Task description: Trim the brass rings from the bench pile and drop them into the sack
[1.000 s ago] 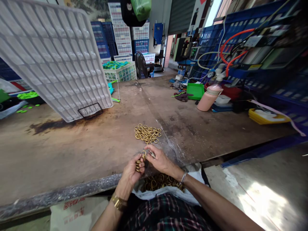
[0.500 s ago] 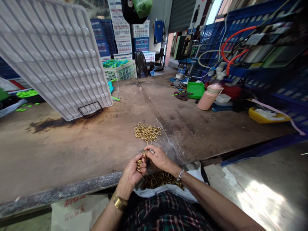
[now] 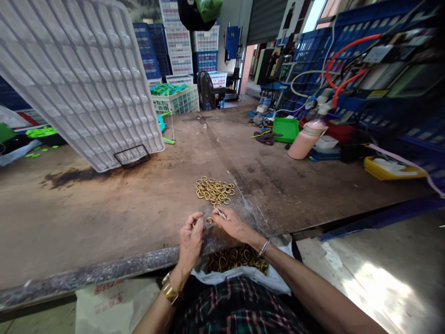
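Observation:
My left hand (image 3: pixel 190 239) is closed just above the table's front edge, its fingers curled around brass rings that are mostly hidden. Close by on the right, my right hand (image 3: pixel 232 226) pinches a single brass ring (image 3: pixel 209 220) at its fingertips. A small silvery metal piece (image 3: pixel 221 213) sticks out between those fingers; its kind is not clear. Just beyond both hands lies a loose pile of brass rings (image 3: pixel 214 189) on the brown table (image 3: pixel 156 204). Below the edge, at my lap, a white bag (image 3: pixel 278 273) holds many more rings (image 3: pixel 238 260).
A large ribbed translucent plastic panel (image 3: pixel 90 88) leans over the table's left side. A pink bottle (image 3: pixel 302 141), a green tray (image 3: pixel 285 130) and a yellow tray (image 3: pixel 392 169) stand on the right, near machinery with orange hoses. Stacked crates (image 3: pixel 179 44) and a black fan (image 3: pixel 207 90) are behind.
My hands have moved apart slightly. The left hand has turned so that the stack of rings in it is now mostly hidden, and a ring shows at the right fingertips.

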`<state>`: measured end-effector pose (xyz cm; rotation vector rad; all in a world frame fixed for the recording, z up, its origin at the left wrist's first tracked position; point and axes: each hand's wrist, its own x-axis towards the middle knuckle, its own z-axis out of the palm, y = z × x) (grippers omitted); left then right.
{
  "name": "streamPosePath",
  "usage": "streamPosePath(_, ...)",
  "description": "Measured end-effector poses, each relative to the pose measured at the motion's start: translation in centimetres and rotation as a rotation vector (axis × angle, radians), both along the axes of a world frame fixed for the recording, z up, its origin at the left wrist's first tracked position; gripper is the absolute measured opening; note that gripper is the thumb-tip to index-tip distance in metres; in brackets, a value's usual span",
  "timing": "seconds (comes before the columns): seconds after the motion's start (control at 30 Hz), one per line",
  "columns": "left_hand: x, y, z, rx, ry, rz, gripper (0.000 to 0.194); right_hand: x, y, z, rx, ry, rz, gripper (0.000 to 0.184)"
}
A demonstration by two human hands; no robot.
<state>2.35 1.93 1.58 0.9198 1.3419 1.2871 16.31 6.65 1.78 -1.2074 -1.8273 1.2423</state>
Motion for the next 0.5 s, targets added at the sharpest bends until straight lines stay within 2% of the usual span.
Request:
streamPosePath(0.13,0.2,0.1,0.2,-0.039,0.033,-0.127,0.027,-0.1,-0.1,0.0,-0.062,0.055,0.037,0.021)
streamPosePath(0.3,0.5,-0.1,-0.3,-0.039,0.026,-0.102,0.025,-0.6,-0.1,-0.2,-0.085,0.014,-0.062,0.02)
streamPosePath(0.4,0.6,-0.3,-0.4,-0.039,0.009,-0.084,0.025,-0.9,0.1,-0.4,-0.027,-0.033,-0.104,0.018)
streamPosePath(0.5,0.7,-0.3,-0.5,-0.077,-0.109,-0.104,0.026,-1.1,0.1,-0.3,0.031,-0.067,-0.108,0.017)
